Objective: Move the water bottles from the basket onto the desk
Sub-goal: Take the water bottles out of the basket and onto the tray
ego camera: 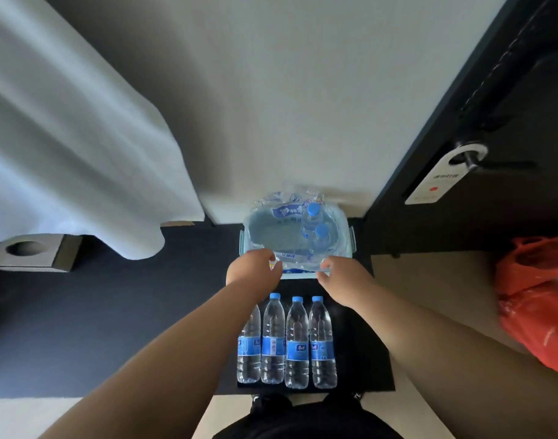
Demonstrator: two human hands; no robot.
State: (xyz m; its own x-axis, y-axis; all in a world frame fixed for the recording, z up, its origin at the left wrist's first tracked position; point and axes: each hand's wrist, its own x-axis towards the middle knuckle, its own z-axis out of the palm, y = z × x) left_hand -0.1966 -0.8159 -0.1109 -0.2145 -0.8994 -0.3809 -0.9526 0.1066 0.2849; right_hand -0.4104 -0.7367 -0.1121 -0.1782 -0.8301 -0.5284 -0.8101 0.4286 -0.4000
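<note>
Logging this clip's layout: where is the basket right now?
Head view, centre: the light blue basket sits just beyond the row of four water bottles, with the left hand and right hand at its near rim.

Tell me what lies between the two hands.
In the head view, the basket near rim and crumpled plastic wrap fill the gap between the left hand and the right hand.

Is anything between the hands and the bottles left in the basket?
Only crumpled plastic wrap at the near rim of the basket, by the left hand and right hand; the two bottles stand beyond it.
</note>
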